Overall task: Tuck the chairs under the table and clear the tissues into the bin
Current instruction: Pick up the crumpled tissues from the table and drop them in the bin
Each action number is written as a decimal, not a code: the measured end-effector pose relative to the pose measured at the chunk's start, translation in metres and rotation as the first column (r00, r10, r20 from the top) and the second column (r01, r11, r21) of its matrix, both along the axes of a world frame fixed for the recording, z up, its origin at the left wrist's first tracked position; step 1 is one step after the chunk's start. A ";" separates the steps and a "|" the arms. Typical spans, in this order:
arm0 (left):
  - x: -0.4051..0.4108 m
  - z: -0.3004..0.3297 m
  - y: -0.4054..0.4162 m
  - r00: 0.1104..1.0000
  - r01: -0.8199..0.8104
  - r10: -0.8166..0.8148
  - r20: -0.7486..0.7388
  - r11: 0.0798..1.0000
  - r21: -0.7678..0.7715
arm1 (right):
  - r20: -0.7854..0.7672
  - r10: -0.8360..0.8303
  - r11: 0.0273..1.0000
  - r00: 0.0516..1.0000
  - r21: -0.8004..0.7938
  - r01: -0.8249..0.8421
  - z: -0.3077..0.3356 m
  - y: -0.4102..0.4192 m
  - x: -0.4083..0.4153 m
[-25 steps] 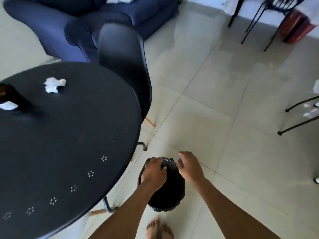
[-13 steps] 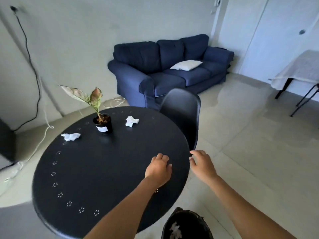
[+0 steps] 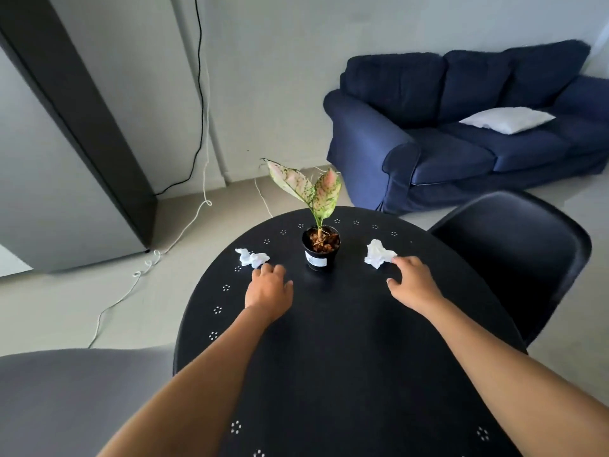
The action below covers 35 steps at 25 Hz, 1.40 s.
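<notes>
Empty hands (image 3: 268, 286) (image 3: 413, 285) near tissues (image 3: 252, 258); pot label (image 3: 315, 258) seemingly unreadable.

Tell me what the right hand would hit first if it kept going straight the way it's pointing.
Most likely the crumpled tissue right of the potted plant. The right hand points at it, fingertips at its near edge; whether they touch is unclear.

We lose the near rim of the table (image 3: 329, 374) below the bottom edge, along with our elbows. The table's right edge covers part of the black chair (image 3: 514, 258). The sofa (image 3: 461, 136) runs off the right side. The pot's label (image 3: 315, 259) is unreadable.
</notes>
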<state>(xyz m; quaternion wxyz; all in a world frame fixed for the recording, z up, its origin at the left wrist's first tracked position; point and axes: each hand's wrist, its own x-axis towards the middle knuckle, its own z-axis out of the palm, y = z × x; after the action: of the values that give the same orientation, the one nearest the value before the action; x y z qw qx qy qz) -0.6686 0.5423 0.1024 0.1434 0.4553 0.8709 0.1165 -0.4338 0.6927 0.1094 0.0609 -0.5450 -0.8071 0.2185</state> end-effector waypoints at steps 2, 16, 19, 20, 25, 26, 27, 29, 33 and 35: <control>-0.028 -0.004 0.011 0.997 -0.063 0.062 -0.037 0.998 -0.026 | 0.085 0.041 0.998 0.996 -0.040 -0.038 -0.007 0.022 -0.025; -0.073 -0.043 0.046 0.984 -0.176 0.177 0.024 0.983 -0.060 | 0.371 0.055 0.996 0.927 -0.082 -0.027 -0.046 0.071 -0.075; -0.057 -0.040 0.039 0.985 -0.174 0.173 0.020 0.983 0.061 | 0.331 0.049 0.999 0.942 -0.016 -0.046 -0.036 0.060 -0.069; -0.050 -0.038 0.035 0.985 -0.172 0.170 0.025 0.978 0.115 | 0.318 0.039 0.999 0.947 0.002 -0.042 -0.030 0.052 -0.065; 0.009 -0.013 0.001 0.989 -0.144 0.116 0.092 0.907 0.397 | 0.192 0.011 0.996 0.981 0.089 -0.029 0.004 -0.008 -0.023; 0.025 -0.006 -0.008 0.988 -0.147 0.108 0.112 0.885 0.442 | 0.175 0.017 0.993 0.984 0.116 -0.038 0.011 -0.024 -0.009; 0.042 0.001 -0.019 0.986 -0.151 0.098 0.133 0.861 0.485 | 0.170 0.024 0.987 0.985 0.154 -0.051 0.016 -0.042 0.006; 0.077 0.012 -0.044 0.986 -0.137 0.057 0.160 0.821 0.555 | 0.133 0.020 0.973 0.991 0.227 -0.051 0.023 -0.081 0.040; 0.154 0.028 -0.102 0.986 -0.012 -0.097 0.134 0.765 0.644 | -0.026 -0.019 0.958 0.999 0.286 0.026 0.033 -0.173 0.116; 0.195 0.030 -0.131 0.968 0.057 -0.204 0.145 0.745 0.665 | -0.117 -0.035 0.946 0.992 0.317 0.071 0.034 -0.217 0.157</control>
<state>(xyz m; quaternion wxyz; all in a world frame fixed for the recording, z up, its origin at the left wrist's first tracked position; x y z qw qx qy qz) -0.4738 0.4111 0.1327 0.0729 0.5218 0.7206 0.4507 -0.2765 0.4758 0.1430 0.1989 -0.5366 -0.8123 0.1125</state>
